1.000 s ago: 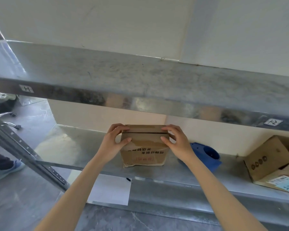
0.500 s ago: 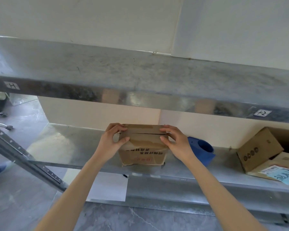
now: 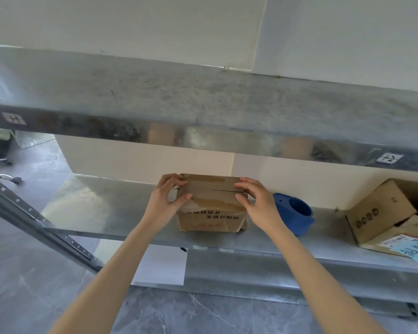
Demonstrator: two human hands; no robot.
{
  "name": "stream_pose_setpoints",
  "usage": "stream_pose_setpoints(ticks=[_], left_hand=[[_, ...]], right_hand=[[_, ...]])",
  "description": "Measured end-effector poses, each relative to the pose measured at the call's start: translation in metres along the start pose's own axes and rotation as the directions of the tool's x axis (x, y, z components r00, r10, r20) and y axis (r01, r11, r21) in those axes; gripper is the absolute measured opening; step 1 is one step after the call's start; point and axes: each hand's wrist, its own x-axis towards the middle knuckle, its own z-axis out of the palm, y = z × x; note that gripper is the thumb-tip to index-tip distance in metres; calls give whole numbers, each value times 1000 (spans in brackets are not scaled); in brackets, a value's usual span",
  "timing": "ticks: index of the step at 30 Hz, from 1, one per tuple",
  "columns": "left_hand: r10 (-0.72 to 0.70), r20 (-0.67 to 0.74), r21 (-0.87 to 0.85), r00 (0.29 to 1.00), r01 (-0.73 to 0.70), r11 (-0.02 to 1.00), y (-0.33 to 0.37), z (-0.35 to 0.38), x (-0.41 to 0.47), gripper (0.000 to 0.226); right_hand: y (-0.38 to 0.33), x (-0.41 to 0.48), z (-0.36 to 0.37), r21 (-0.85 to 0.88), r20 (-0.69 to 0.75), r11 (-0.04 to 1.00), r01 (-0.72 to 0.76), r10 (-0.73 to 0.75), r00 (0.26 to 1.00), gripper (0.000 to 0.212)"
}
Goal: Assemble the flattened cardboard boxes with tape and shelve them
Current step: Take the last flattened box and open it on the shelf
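Left hand [image 3: 165, 201] and right hand [image 3: 256, 202] each clasp a top corner of the cardboard box [image 3: 210, 214], which stands on the metal shelf [image 3: 106, 208] (dull, scuffed steel) against a cream wall [image 3: 130, 160], a blue tape dispenser [image 3: 297, 213] just beside it. The box is creased, its tape wrinkled, its print upside down.

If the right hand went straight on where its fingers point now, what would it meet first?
The cardboard box, which the right hand grips at its top; beyond it, probably the left hand, though depth is unclear.
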Motion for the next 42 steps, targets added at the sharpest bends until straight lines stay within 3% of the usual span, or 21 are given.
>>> stream_pose_setpoints(ticks=[17, 26, 42], left_hand=[[42, 44, -23, 998, -41, 999, 19, 20, 16, 35], [5, -18, 64, 1000, -3, 998, 4, -21, 12, 33], [-25, 12, -56, 1000, 26, 998, 9, 27, 5, 30]], right_hand=[[6, 6, -12, -36, -133, 999, -33, 28, 991, 31], [-8, 6, 23, 17, -40, 1000, -5, 6, 999, 31], [13, 1, -9, -67, -89, 997, -42, 36, 995, 27]])
